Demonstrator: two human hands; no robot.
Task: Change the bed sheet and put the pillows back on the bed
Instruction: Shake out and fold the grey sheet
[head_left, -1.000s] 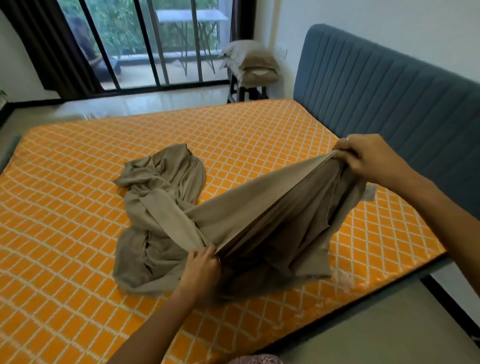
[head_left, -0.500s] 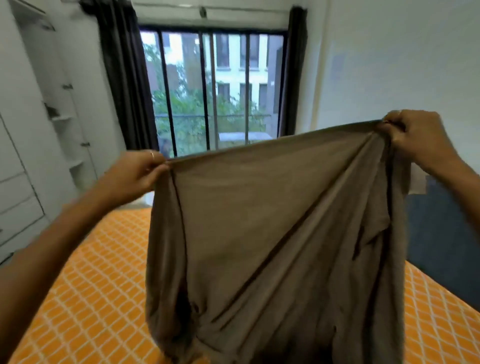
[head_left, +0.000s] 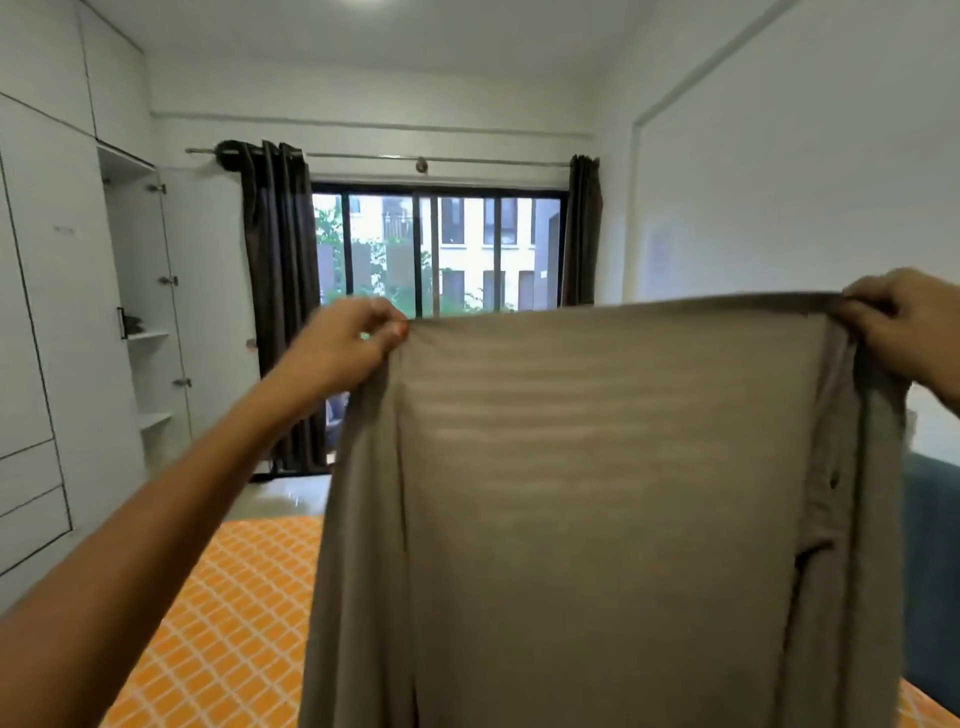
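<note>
Both arms raised and spread, left hand (head_left: 347, 338) pinching, right hand (head_left: 898, 322) gripping

Both hands hold a taupe bed sheet (head_left: 597, 493) up by its top edge, left hand (head_left: 345, 340) pinching one corner, right hand (head_left: 896, 325) gripping the other, above the orange patterned mattress (head_left: 228, 623), window (head_left: 436, 254) far behind

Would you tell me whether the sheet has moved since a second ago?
Yes. The sheet rose off the mattress; it now hangs stretched between both hands.
</note>
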